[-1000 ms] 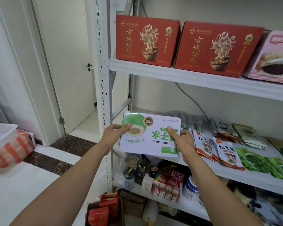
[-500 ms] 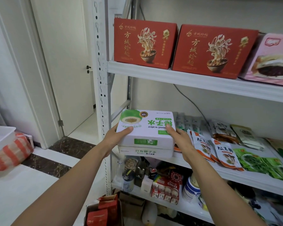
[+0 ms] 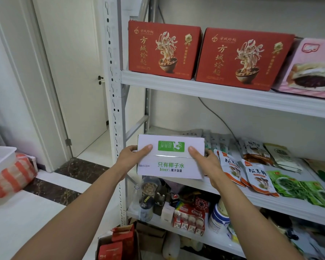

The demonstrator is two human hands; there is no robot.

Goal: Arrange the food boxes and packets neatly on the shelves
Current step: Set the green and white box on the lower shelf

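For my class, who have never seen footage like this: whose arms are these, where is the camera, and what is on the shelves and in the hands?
No machine here: a person wears a camera on the head, looking forward and down, so both bare arms reach into view. The left hand and right hand grip the two ends of a white coconut water box, thumbs on top, at the left end of the middle shelf. Beside it lie mushroom packets and green packets. The upper shelf carries two red noodle boxes and a pink box. Below stand jars and small cartons.
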